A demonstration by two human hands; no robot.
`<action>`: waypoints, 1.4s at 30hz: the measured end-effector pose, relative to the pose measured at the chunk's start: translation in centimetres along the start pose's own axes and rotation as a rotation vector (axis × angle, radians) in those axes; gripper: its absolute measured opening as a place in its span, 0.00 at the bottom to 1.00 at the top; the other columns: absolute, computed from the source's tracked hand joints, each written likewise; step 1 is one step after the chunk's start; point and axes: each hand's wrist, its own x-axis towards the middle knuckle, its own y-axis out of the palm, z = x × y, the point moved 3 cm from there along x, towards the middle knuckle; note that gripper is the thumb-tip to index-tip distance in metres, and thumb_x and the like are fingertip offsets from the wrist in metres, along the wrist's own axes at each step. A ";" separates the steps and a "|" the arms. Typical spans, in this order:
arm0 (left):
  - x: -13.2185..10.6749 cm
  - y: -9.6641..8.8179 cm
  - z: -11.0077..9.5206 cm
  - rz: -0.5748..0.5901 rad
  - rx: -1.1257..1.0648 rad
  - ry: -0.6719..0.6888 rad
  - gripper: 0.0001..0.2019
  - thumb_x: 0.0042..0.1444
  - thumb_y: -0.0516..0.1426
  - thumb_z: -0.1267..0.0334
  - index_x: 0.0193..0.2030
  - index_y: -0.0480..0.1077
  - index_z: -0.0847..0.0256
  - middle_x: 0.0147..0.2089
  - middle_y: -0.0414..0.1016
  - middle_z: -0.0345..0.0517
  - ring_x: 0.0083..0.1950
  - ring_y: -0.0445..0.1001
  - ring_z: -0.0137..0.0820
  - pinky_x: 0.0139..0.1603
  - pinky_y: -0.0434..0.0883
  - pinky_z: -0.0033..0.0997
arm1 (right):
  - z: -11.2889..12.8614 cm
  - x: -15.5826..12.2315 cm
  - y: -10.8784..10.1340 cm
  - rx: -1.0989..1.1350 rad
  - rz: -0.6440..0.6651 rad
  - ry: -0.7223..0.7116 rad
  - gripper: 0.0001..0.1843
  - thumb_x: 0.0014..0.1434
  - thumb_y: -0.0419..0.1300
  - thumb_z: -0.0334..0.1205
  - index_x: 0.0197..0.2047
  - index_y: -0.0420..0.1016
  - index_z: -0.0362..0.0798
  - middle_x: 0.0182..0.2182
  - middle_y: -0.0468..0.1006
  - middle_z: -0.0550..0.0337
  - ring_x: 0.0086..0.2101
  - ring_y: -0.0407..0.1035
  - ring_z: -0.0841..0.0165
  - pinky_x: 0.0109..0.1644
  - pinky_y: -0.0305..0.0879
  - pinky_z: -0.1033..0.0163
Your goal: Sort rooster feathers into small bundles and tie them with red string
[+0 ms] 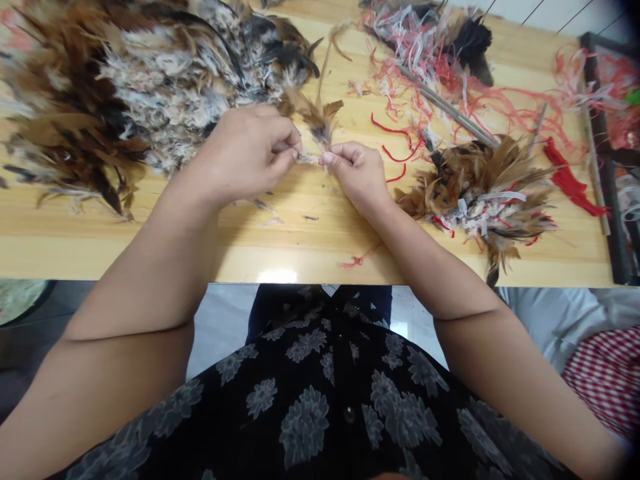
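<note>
Red-white checked cloth (607, 373) lower right, beside pale grey fabric (543, 320). Dark-framed tray (614, 220), right edge. Round dark-rimmed container (44, 299), lower left.

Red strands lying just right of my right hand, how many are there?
3: an upper strand, a middle strand beneath it, and a lowest strand under that, beside your right hand. Others may be hidden under the brown feathers.

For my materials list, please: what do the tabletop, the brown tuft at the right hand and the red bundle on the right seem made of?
Tabletop: probably wood, glossy finish, by its grain lines and reflection.
Brown tuft: feathers, soft-looking, by the frayed vanes.
Red bundle: perhaps yarn or cloth, matte; its stranded look is blurred.
</note>
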 end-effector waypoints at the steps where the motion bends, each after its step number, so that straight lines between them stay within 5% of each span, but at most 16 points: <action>1: 0.0 0.0 -0.1 0.000 0.010 0.009 0.08 0.63 0.63 0.60 0.45 0.85 0.51 0.41 0.81 0.49 0.45 0.80 0.50 0.53 0.75 0.48 | 0.0 0.0 0.0 -0.007 -0.003 -0.008 0.29 0.82 0.76 0.68 0.41 0.86 0.51 0.39 0.85 0.59 0.49 0.82 0.60 0.67 0.83 0.52; 12: 0.1 0.5 0.1 -0.015 0.091 0.035 0.07 0.64 0.65 0.62 0.45 0.85 0.51 0.41 0.83 0.49 0.45 0.83 0.51 0.53 0.81 0.49 | 0.4 -0.1 -0.2 -0.066 0.000 0.001 0.29 0.79 0.78 0.69 0.40 0.87 0.52 0.42 0.88 0.56 0.54 0.83 0.55 0.72 0.81 0.47; 21: 0.3 1.0 0.2 0.005 0.189 0.028 0.08 0.72 0.61 0.57 0.48 0.84 0.48 0.50 0.89 0.60 0.56 0.88 0.62 0.63 0.85 0.64 | 0.9 0.0 0.1 -0.109 0.057 0.002 0.18 0.80 0.76 0.53 0.40 0.87 0.51 0.40 0.86 0.58 0.52 0.82 0.57 0.70 0.80 0.49; 29: 0.3 0.9 -0.7 0.024 0.175 -0.060 0.03 0.70 0.65 0.62 0.47 0.81 0.48 0.55 0.88 0.61 0.62 0.87 0.66 0.73 0.83 0.69 | 0.7 -0.1 0.4 -0.066 0.069 0.017 0.28 0.80 0.77 0.66 0.38 0.84 0.51 0.40 0.85 0.57 0.52 0.81 0.58 0.67 0.81 0.52; 35: 0.3 1.0 -0.3 -0.015 0.185 -0.065 0.06 0.67 0.68 0.63 0.50 0.81 0.51 0.52 0.86 0.57 0.59 0.88 0.61 0.70 0.84 0.63 | 0.5 0.1 0.5 -0.063 0.057 0.021 0.23 0.80 0.77 0.58 0.39 0.81 0.51 0.40 0.84 0.59 0.53 0.81 0.59 0.68 0.81 0.52; 42: 0.1 0.0 0.7 -0.112 0.047 -0.080 0.13 0.63 0.67 0.61 0.53 0.89 0.54 0.49 0.85 0.52 0.57 0.86 0.54 0.71 0.83 0.55 | -0.6 0.7 0.4 0.012 0.073 0.017 0.25 0.86 0.72 0.60 0.42 0.82 0.51 0.36 0.79 0.63 0.44 0.76 0.64 0.61 0.80 0.55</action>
